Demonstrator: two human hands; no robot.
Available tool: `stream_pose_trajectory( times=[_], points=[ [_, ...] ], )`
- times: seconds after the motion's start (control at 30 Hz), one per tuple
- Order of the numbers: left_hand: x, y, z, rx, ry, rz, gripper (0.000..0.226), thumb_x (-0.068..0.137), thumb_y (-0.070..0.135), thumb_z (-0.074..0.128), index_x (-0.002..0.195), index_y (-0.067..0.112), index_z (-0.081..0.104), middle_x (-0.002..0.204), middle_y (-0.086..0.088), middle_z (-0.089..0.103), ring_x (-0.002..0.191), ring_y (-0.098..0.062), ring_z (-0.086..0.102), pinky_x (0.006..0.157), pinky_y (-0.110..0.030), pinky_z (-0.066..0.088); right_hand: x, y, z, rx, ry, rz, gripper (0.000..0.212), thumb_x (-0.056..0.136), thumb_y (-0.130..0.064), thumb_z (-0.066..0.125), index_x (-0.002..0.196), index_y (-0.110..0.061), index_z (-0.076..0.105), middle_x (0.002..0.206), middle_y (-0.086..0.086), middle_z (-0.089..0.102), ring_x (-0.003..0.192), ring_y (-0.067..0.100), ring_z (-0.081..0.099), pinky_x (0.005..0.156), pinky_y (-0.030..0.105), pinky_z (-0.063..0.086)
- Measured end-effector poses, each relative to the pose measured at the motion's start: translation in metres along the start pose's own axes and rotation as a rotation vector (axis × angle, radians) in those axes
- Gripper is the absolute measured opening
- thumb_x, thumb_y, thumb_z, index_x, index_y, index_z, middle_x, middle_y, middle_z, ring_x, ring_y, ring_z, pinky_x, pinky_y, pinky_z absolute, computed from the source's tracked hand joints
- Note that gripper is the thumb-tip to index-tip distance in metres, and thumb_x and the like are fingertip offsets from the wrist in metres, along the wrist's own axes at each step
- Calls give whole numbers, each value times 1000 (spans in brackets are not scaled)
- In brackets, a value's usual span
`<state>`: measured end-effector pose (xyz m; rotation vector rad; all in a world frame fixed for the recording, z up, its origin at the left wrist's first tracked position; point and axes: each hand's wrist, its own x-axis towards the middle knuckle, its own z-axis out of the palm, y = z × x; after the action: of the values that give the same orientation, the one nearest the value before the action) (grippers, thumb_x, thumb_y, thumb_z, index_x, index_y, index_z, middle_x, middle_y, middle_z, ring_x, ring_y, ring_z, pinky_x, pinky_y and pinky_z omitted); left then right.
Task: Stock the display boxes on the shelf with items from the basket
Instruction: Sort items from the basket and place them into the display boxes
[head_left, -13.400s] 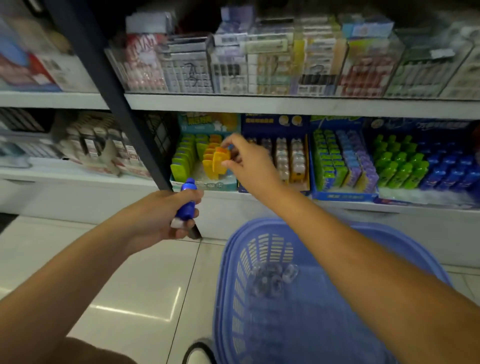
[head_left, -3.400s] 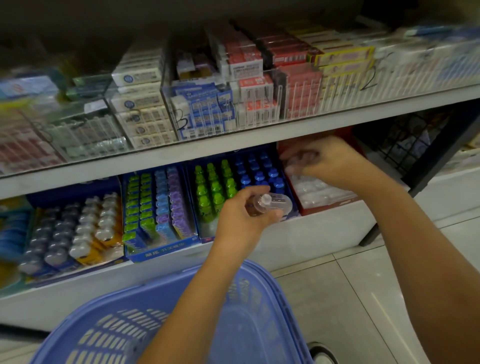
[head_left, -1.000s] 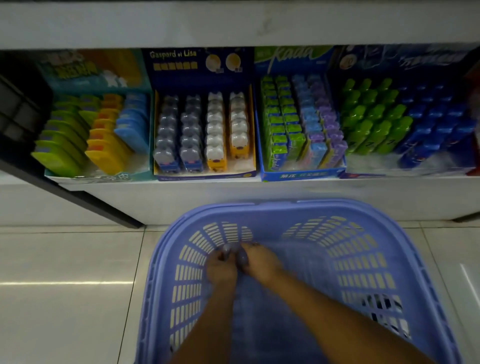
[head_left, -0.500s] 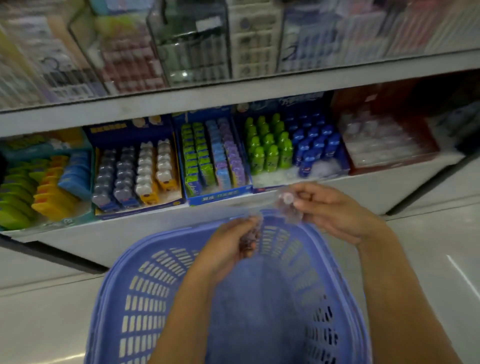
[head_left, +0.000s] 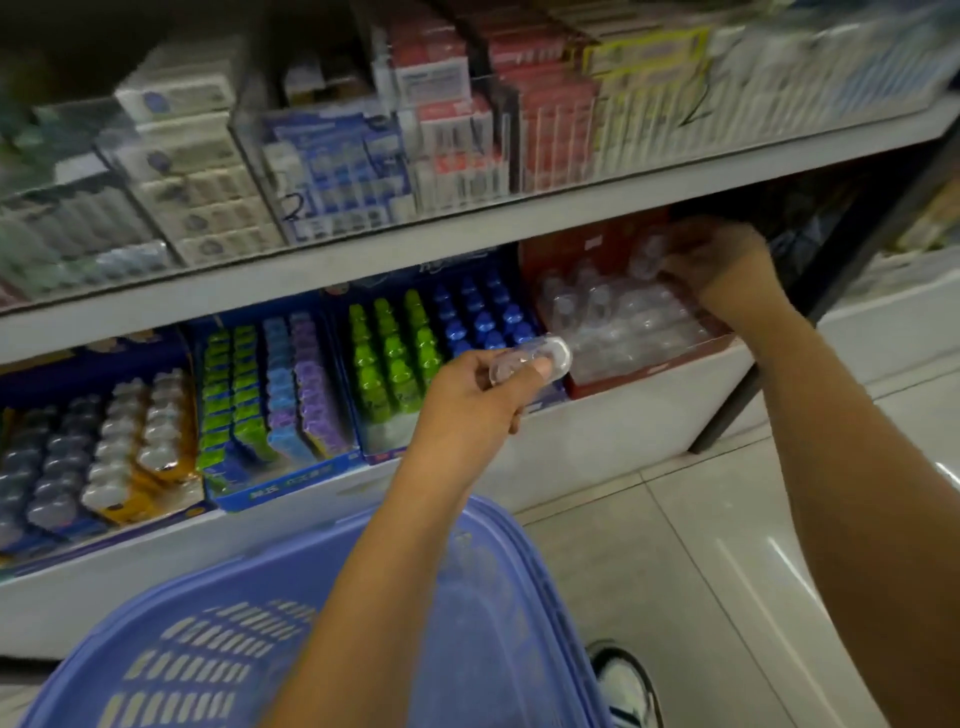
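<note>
Display boxes of grey, green and blue items (head_left: 395, 358) line the lower shelf (head_left: 597, 431) above the basket (head_left: 171, 670); the left hand (head_left: 467, 400) pinches a clear item (head_left: 530, 361) (before the blue bottles), while the right hand (head_left: 727, 265) grips another clear piece (head_left: 647, 260) over the red box (head_left: 649, 369).

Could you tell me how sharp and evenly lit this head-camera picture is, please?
Head view: motion blur smears the upper-shelf boxes and the right hand; the recess around the red display box is dim; glare streaks the floor tiles; the wide lens bends the shelf edge.
</note>
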<state>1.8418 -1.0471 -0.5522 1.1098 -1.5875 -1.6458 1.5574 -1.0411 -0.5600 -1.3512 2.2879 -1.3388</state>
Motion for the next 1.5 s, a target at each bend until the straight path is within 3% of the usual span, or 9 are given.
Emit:
stream_pose_trajectory(
  times=[0.2,0.77,0.87,0.93,1.0,1.07,1.23,1.4,1.5],
  points=[
    [15,-4,8,-15,56,-7,12,84,26,69,82,14,67,58,8,58,53,-7,51,66,-32,45,28,8,13,-123,-164,-61,31,83,4,63,114,3,63,115,21,64,108,32,61,75,3,41],
    [26,1,33,-178,-11,-91,17,80,28,73,86,11,72,73,-5,74,69,-14,69,69,-21,57,22,0,12,-457,-267,27,31,90,-13,59,120,-4,63,128,13,60,121,28,52,100,25,35],
    [27,9,41,-247,46,-119,25,79,30,75,88,7,70,78,-10,75,69,-16,71,62,-20,57,4,-26,-7,-540,-218,-104,23,88,-17,60,110,-11,67,112,8,67,102,18,60,82,15,40],
    [30,15,49,-260,88,-115,24,80,30,74,82,7,69,80,-12,74,70,-18,72,63,-23,59,-21,-49,-18,-444,-459,-296,37,80,-20,70,116,-27,63,102,-10,64,89,-1,57,71,2,35],
    [35,18,58,-224,120,-92,25,81,33,73,75,9,69,78,-12,74,72,-21,73,69,-30,60,-45,-63,-19,-444,-661,-442,66,73,-29,77,131,-34,48,99,-21,50,81,-7,46,69,-2,33],
    [37,20,67,-170,128,-66,30,81,36,73,73,8,69,75,-12,74,74,-24,73,73,-36,60,-56,-65,-20,-584,-539,-564,67,74,-38,75,133,-20,48,114,-8,49,93,-2,44,78,4,35],
    [41,19,84,-41,85,41,33,85,41,67,61,18,67,69,-11,72,73,-29,71,77,-47,58,-56,-71,-33,-947,-467,-790,58,92,-39,15,129,-15,53,121,12,51,113,26,49,94,33,45],
    [50,1,89,370,-87,259,34,96,39,49,111,14,68,108,-10,70,100,-25,64,77,-18,50,-25,-48,-35,-621,-268,-491,37,87,-24,64,117,-3,61,98,19,67,90,31,63,78,33,46],
    [55,-26,92,981,-311,378,53,97,26,48,146,14,33,152,-10,35,139,-25,32,111,-29,30,-1,-24,-36,-502,-258,-248,41,86,-23,67,122,-6,60,99,19,66,89,24,60,76,23,41]
  ],
)
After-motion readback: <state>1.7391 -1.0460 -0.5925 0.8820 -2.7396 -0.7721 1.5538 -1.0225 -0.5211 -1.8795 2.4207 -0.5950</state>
